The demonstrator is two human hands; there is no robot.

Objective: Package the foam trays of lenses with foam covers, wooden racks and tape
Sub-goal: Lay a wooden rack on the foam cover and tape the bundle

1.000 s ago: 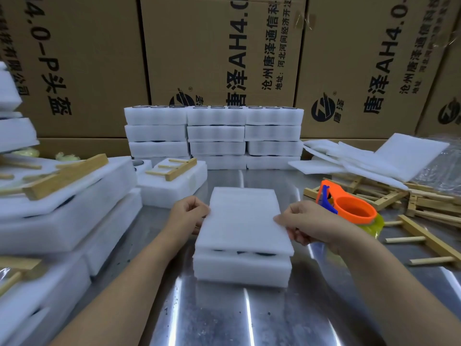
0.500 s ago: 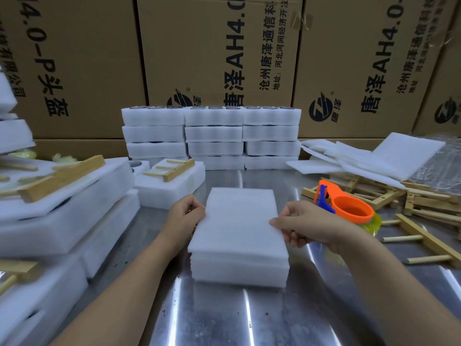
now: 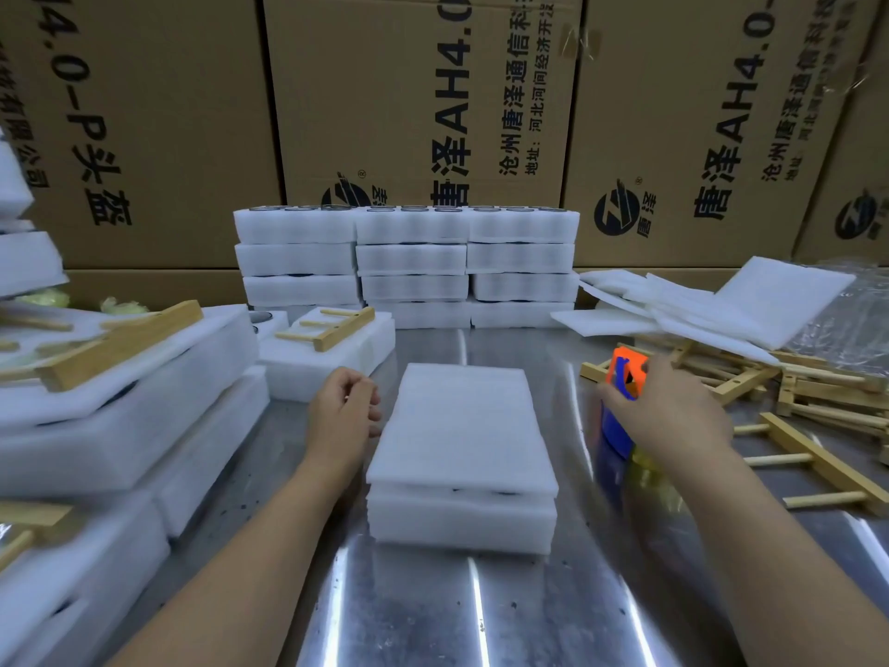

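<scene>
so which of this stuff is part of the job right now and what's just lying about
In hand: foam cover on the foam tray; tape dispenser, right hand at it, grip blurred; left hand idle beside the tray.
Lying about: wooden racks, loose foam sheets, stacked trays, foam packs at left, cardboard boxes.

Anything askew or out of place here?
The foam cover sits not quite flush on its foam tray, a dark gap at the front edge. Wooden racks lie jumbled beside the right hand, which grips the tape dispenser.
</scene>
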